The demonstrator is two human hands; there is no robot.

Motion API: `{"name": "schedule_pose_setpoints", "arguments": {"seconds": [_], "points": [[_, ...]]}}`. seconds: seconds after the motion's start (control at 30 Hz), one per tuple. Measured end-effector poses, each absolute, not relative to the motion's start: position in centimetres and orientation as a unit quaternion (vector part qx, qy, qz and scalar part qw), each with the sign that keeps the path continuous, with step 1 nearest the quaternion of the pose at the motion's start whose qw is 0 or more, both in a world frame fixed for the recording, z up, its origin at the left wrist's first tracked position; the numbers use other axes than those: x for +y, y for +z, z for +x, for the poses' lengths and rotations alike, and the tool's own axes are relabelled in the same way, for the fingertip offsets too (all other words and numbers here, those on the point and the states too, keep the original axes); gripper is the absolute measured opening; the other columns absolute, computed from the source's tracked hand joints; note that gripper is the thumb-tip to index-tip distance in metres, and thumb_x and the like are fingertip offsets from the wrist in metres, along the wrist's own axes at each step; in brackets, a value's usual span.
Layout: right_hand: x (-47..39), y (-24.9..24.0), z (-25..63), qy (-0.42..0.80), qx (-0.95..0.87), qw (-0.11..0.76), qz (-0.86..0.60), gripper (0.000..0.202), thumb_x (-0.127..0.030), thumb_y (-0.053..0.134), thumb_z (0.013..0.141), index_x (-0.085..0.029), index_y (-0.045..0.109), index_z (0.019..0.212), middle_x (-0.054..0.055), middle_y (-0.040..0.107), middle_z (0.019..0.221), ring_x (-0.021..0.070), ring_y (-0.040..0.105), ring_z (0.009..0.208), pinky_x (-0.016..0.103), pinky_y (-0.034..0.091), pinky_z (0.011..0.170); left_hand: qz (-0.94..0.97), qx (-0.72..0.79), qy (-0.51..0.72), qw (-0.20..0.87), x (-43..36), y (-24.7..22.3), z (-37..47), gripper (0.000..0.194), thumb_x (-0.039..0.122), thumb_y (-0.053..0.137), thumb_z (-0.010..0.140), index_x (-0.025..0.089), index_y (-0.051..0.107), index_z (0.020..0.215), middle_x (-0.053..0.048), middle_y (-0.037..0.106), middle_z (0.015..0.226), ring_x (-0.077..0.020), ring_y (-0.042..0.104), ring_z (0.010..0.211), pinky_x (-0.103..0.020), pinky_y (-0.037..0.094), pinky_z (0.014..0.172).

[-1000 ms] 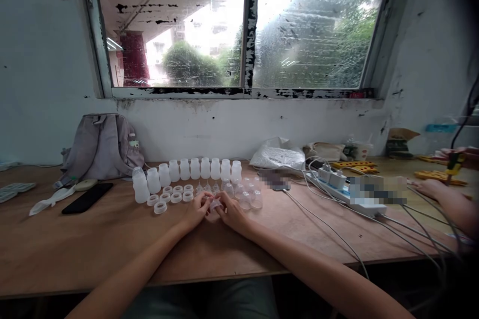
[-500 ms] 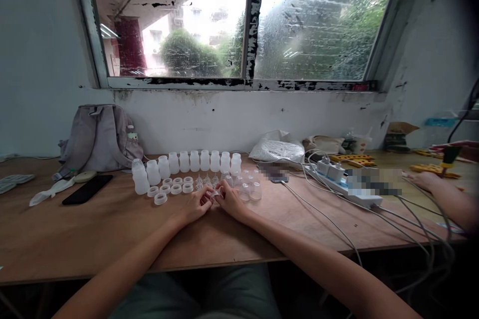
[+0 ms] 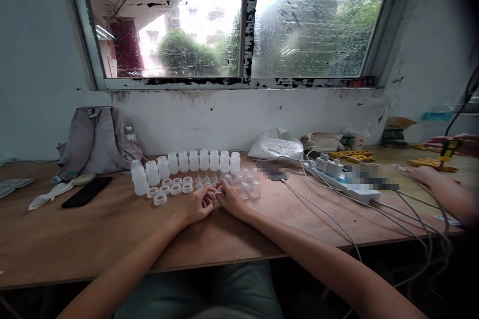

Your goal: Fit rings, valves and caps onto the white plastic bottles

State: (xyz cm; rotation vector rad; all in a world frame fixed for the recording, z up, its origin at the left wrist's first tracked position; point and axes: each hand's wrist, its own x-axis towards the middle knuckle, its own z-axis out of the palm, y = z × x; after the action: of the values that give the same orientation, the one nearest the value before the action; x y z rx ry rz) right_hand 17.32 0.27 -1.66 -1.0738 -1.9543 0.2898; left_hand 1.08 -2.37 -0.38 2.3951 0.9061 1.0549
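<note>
My left hand (image 3: pixel 201 204) and my right hand (image 3: pixel 229 198) meet over the wooden table (image 3: pixel 112 239), fingers closed around a small translucent ring (image 3: pixel 216 193) between them. Behind them stands a row of frosted bottles (image 3: pixel 193 161); the leftmost bottle (image 3: pixel 139 182) has a top on it. Several white rings (image 3: pixel 175 189) lie left of my hands. Clear pointed nipples (image 3: pixel 207 180) stand just behind my fingers, partly hidden. Clear domed caps (image 3: pixel 255 189) are grouped beside my right hand.
A phone (image 3: pixel 87 192), plastic wrapping (image 3: pixel 52 194) and a backpack (image 3: pixel 99 139) are on the left. To the right are a silvery bag (image 3: pixel 277 147), a power strip (image 3: pixel 348 187) and loose cables (image 3: pixel 322 219). Another person's hand (image 3: pixel 421 175) is at the far right, near yellow parts (image 3: pixel 430 163).
The view has shifted slightly. My hands stay together around the ring with barely any change. At the far right, the other person's yellow-and-black tool has tilted.
</note>
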Motion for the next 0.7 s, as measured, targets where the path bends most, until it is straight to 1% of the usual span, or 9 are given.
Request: {"name": "schedule_pose_setpoints", "arguments": {"seconds": [0.1, 0.17, 0.27, 0.33, 0.4, 0.47, 0.57, 0.63, 0.7], "points": [[0.1, -1.4, 17.4, 0.106, -0.795, 0.422, -0.423, 0.021, -0.011, 0.043, 0.069, -0.019, 0.050, 0.087, -0.006, 0.041, 0.054, 0.0101, 0.042, 0.051, 0.019, 0.029, 0.051, 0.866, 0.330, 0.339, 0.161, -2.7, 0.3, 0.8, 0.030, 0.021, 0.045, 0.077, 0.021, 0.044, 0.106, 0.001, 0.058, 0.079, -0.0081, 0.054, 0.059, -0.020, 0.045, 0.057], [0.0, -1.2, 17.5, 0.102, -0.797, 0.426, -0.416, 0.024, -0.010, 0.042, 0.070, -0.019, 0.051, 0.089, -0.005, 0.045, 0.057, 0.0111, 0.045, 0.054, 0.020, 0.032, 0.053, 0.878, 0.340, 0.314, 0.126, -2.8, 0.8, 0.5, 0.031, 0.028, 0.044, 0.080, 0.022, 0.043, 0.111, -0.001, 0.060, 0.084, -0.0104, 0.057, 0.065, -0.022, 0.045, 0.062], [-0.2, -1.1, 17.7, 0.113, -0.788, 0.441, -0.413, 0.036, -0.006, 0.038, 0.068, -0.018, 0.050, 0.099, -0.001, 0.053, 0.067, 0.0122, 0.050, 0.060, 0.021, 0.036, 0.057, 0.878, 0.383, 0.286, 0.030, -2.2, 1.4, -0.3, 0.033, 0.035, 0.038, 0.084, 0.023, 0.043, 0.114, -0.003, 0.061, 0.088, -0.0158, 0.058, 0.080, -0.027, 0.044, 0.072], [-0.2, -1.0, 17.7, 0.122, -0.788, 0.442, -0.411, 0.043, -0.004, 0.035, 0.067, -0.018, 0.050, 0.104, 0.000, 0.056, 0.072, 0.0124, 0.052, 0.062, 0.021, 0.038, 0.059, 0.834, 0.470, 0.286, -0.033, -1.3, 1.8, -1.4, 0.036, 0.036, 0.036, 0.084, 0.022, 0.042, 0.117, -0.005, 0.062, 0.091, -0.0191, 0.058, 0.084, -0.029, 0.043, 0.073], [-0.2, -0.9, 17.8, 0.124, -0.793, 0.437, -0.406, 0.044, -0.002, 0.033, 0.066, -0.018, 0.051, 0.103, 0.001, 0.058, 0.075, 0.0127, 0.053, 0.064, 0.022, 0.039, 0.062, 0.751, 0.592, 0.285, -0.062, 0.0, 2.2, -3.0, 0.044, 0.037, 0.036, 0.084, 0.020, 0.034, 0.125, -0.008, 0.063, 0.092, -0.0221, 0.060, 0.083, -0.031, 0.043, 0.070], [-0.2, -0.9, 17.8, 0.121, -0.796, 0.436, -0.401, 0.041, -0.002, 0.033, 0.067, -0.018, 0.054, 0.099, 0.002, 0.060, 0.080, 0.0137, 0.055, 0.070, 0.023, 0.041, 0.066, 0.667, 0.700, 0.250, -0.050, 1.3, 2.7, -4.9, 0.058, 0.041, 0.037, 0.082, 0.016, 0.020, 0.132, -0.011, 0.064, 0.090, -0.0262, 0.061, 0.083, -0.033, 0.043, 0.068], [-0.2, -1.0, 17.7, 0.116, -0.796, 0.437, -0.402, 0.038, -0.002, 0.035, 0.067, -0.017, 0.055, 0.095, 0.005, 0.061, 0.087, 0.0156, 0.056, 0.080, 0.026, 0.041, 0.073, 0.588, 0.781, 0.204, -0.041, 2.7, 3.2, -7.6, 0.074, 0.042, 0.038, 0.079, 0.008, 0.004, 0.135, -0.018, 0.063, 0.094, -0.0306, 0.060, 0.087, -0.036, 0.042, 0.068], [-0.1, -1.0, 17.6, 0.118, -0.797, 0.433, -0.406, 0.037, -0.002, 0.036, 0.067, -0.017, 0.055, 0.094, 0.005, 0.061, 0.090, 0.0161, 0.056, 0.084, 0.027, 0.041, 0.075, 0.568, 0.796, 0.204, -0.048, 3.4, 3.4, -8.9, 0.075, 0.041, 0.038, 0.079, 0.007, 0.001, 0.135, -0.020, 0.062, 0.096, -0.0318, 0.059, 0.089, -0.037, 0.042, 0.067], [-0.1, -1.1, 17.6, 0.122, -0.798, 0.429, -0.405, 0.035, -0.002, 0.036, 0.067, -0.017, 0.055, 0.093, 0.006, 0.061, 0.090, 0.0162, 0.056, 0.085, 0.027, 0.041, 0.076, 0.555, 0.799, 0.220, -0.069, 3.9, 3.6, -9.8, 0.071, 0.039, 0.037, 0.080, 0.006, 0.005, 0.134, -0.021, 0.061, 0.095, -0.0326, 0.059, 0.088, -0.038, 0.042, 0.066]]}}
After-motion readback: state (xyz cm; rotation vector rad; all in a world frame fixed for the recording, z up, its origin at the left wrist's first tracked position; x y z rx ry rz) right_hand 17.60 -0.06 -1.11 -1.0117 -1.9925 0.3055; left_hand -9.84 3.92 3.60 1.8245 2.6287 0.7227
